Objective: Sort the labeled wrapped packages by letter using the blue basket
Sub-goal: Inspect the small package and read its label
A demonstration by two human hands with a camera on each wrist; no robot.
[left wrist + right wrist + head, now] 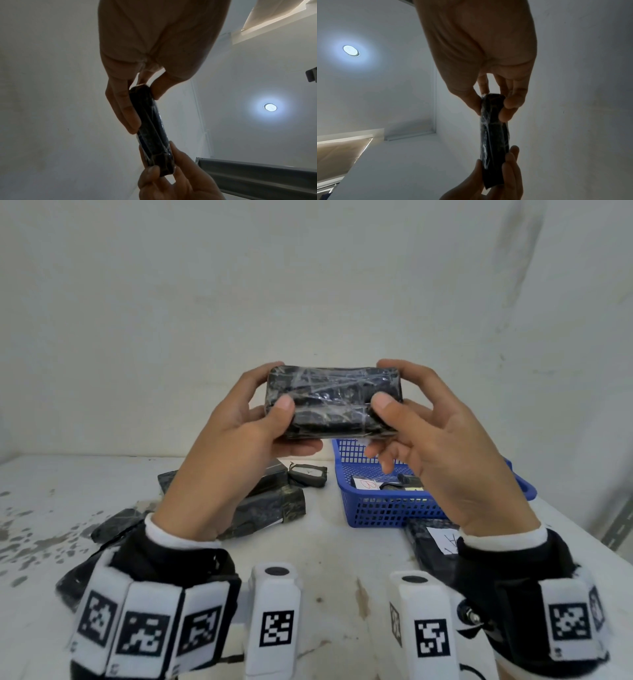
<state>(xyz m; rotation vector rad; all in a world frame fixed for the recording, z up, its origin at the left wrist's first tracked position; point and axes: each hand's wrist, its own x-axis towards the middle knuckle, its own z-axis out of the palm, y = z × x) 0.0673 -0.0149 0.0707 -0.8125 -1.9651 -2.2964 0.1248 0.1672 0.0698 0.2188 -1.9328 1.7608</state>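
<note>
Both hands, left hand point(236, 436) and right hand point(442, 446), pinch the black package point(329, 402) ends; its label faces away, so missorting into the blue basket point(383, 508) is possible.

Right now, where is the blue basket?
In the head view the blue basket sits on the white table, right of centre, below the right hand and right of the loose black packages.

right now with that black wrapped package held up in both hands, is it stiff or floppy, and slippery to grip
Probably stiff: the black wrapped package spans straight between the left hand and right hand, held only at its ends, with no sag. Its wrap looks glossy and crinkled, so it may be somewhat slippery. Flat, blocky sides suggest it would slide rather than roll.
</note>
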